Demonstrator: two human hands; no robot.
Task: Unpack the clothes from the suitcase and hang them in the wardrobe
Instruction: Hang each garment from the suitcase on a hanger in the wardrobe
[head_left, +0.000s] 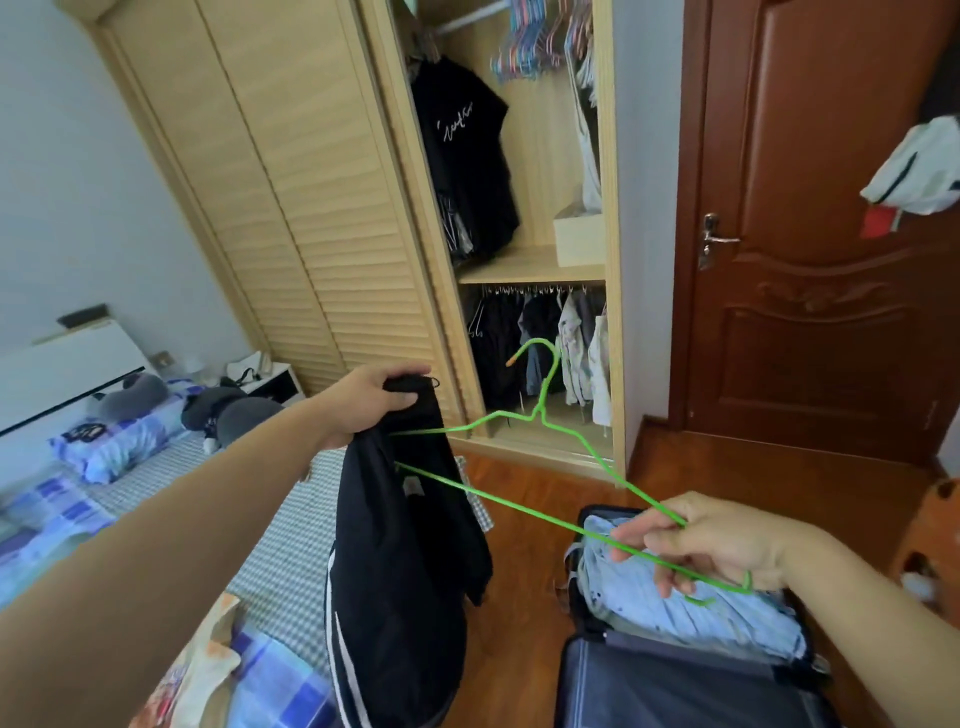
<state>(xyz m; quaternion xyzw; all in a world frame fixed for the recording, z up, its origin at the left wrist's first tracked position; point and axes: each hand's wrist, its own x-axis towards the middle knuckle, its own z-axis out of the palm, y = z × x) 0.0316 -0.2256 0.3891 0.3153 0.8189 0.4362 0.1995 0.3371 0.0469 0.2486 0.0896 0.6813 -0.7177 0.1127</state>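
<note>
Black garment (405, 545) gripped by outstretched left hand (363, 405), right hand (711, 540) pinching green wire hanger (540, 415) over open suitcase (675, 691)

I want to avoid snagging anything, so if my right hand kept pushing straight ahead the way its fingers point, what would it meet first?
Probably the black garment that your left hand holds up. Your right hand points left along the green hanger, one end of which already reaches the fabric. Depth is unclear from one view.
</note>
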